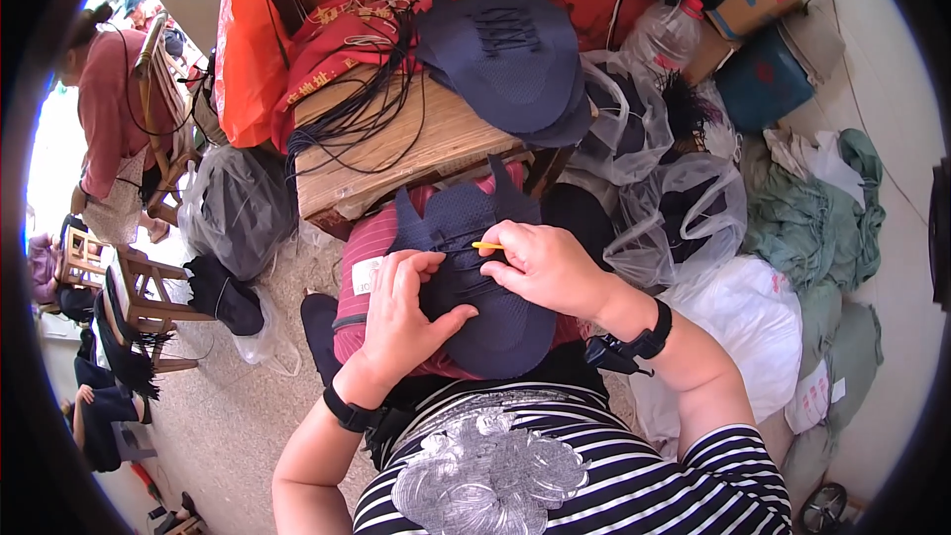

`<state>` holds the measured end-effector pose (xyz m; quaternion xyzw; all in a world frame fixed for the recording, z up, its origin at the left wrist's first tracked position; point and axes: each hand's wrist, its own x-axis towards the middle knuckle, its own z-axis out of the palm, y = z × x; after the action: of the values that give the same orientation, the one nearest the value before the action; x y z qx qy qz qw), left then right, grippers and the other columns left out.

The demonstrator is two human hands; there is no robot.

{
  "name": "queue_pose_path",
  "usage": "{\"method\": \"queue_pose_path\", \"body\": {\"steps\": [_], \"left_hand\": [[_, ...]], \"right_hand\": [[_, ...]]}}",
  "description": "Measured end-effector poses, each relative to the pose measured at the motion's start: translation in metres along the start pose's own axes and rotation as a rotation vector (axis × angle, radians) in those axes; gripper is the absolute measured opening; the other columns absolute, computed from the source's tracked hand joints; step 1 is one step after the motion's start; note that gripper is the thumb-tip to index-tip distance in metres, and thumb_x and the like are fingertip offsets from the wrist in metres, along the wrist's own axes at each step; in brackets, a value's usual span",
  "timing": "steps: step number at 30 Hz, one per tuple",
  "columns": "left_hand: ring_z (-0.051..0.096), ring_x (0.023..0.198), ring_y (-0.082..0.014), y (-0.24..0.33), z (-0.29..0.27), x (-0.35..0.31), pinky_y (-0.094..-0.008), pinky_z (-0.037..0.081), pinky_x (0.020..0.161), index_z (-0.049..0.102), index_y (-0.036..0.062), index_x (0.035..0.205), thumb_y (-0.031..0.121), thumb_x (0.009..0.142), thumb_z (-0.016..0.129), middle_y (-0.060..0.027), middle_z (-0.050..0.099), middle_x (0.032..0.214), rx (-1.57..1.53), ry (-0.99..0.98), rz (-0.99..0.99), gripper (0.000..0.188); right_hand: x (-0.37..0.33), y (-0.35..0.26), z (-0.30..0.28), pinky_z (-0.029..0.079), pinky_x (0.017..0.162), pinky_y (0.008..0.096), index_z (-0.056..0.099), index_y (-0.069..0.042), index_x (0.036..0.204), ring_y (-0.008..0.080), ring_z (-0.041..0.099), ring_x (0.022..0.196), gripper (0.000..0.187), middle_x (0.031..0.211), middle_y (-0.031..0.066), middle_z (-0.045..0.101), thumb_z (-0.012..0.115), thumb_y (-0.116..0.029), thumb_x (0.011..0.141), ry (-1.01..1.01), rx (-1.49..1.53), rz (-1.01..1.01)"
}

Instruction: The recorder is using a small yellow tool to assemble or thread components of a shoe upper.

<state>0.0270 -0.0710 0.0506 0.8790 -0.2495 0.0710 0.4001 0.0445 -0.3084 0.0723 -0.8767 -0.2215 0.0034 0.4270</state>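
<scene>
A dark navy shoe upper (500,332) lies across my lap, its toe towards me and dark lace crossing its middle. My right hand (543,266) pinches a small yellow stick-like tool (486,246) above the lacing; its working tip is too small to make out. My left hand (398,309) rests on the upper's left side, thumb spread away from the fingers, fingertips beside the lace. Beyond, a stack of navy shoe uppers (525,89) lies on a wooden stool-like bench (381,163), the top one laced. A bundle of loose dark laces (371,119) trails over the bench's left part.
Clear plastic bags (684,208) with dark contents and a white sack (738,332) crowd my right side. Green cloth (812,208) is heaped farther right. On the left stand a grey plastic bag (238,213) and a wooden stool (149,287). Another person (114,119) is at the far left.
</scene>
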Motion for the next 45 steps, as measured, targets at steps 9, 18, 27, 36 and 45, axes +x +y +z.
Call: {"method": "queue_pose_path", "body": {"steps": [9, 18, 27, 36, 45], "left_hand": [[0.059, 0.096, -0.0250, -0.004, 0.002, 0.002, -0.0365, 0.052, 0.087, 0.057, 0.0031, 0.122, 0.018, 0.061, 0.097, -0.0115, 0.058, 0.112, -0.035, -0.034, -0.011, 0.074], [0.060, 0.077, -0.0172, 0.002, -0.004, 0.018, -0.0281, 0.049, 0.073, 0.068, 0.0006, 0.104, -0.007, 0.083, 0.074, -0.0068, 0.061, 0.090, -0.250, 0.114, -0.103, 0.023], [0.058, 0.071, -0.0142, -0.002, 0.006, 0.033, -0.0266, 0.048, 0.065, 0.068, 0.0028, 0.094, -0.004, 0.082, 0.077, -0.0043, 0.057, 0.087, -0.203, 0.048, -0.117, 0.017], [0.061, 0.076, -0.0185, -0.011, -0.009, 0.023, -0.0300, 0.050, 0.068, 0.063, 0.0018, 0.091, -0.005, 0.082, 0.074, -0.0081, 0.059, 0.091, -0.137, 0.054, -0.114, 0.016], [0.058, 0.108, -0.0318, -0.018, -0.010, 0.013, -0.0430, 0.044, 0.097, 0.067, 0.0071, 0.105, 0.004, 0.078, 0.077, -0.0089, 0.065, 0.112, 0.084, 0.201, -0.049, 0.029]], "right_hand": [[-0.008, 0.025, 0.006, 0.040, 0.060, 0.0227, 0.060, -0.005, 0.094, 0.0016, 0.045, 0.065, 0.011, 0.070, -0.0061, 0.050, 0.071, -0.009, 0.095, -0.008, 0.540, 0.237], [-0.016, 0.035, 0.019, 0.038, 0.065, 0.0172, 0.058, -0.006, 0.114, -0.0003, 0.045, 0.073, 0.012, 0.084, -0.0092, 0.050, 0.061, -0.009, 0.103, 0.191, 1.096, 0.363], [-0.016, 0.026, 0.027, 0.038, 0.067, 0.0172, 0.058, -0.005, 0.116, -0.0011, 0.044, 0.075, 0.014, 0.084, -0.0092, 0.049, 0.061, -0.010, 0.104, 0.239, 0.824, 0.313], [-0.017, 0.030, 0.026, 0.036, 0.065, 0.0169, 0.058, -0.006, 0.117, -0.0013, 0.042, 0.072, 0.014, 0.083, -0.0097, 0.047, 0.061, -0.011, 0.104, 0.234, 0.908, 0.362], [-0.004, 0.024, 0.019, 0.036, 0.062, 0.0175, 0.062, -0.007, 0.110, 0.0000, 0.042, 0.069, 0.012, 0.079, -0.0088, 0.047, 0.068, -0.012, 0.101, 0.208, 0.836, 0.295]]}}
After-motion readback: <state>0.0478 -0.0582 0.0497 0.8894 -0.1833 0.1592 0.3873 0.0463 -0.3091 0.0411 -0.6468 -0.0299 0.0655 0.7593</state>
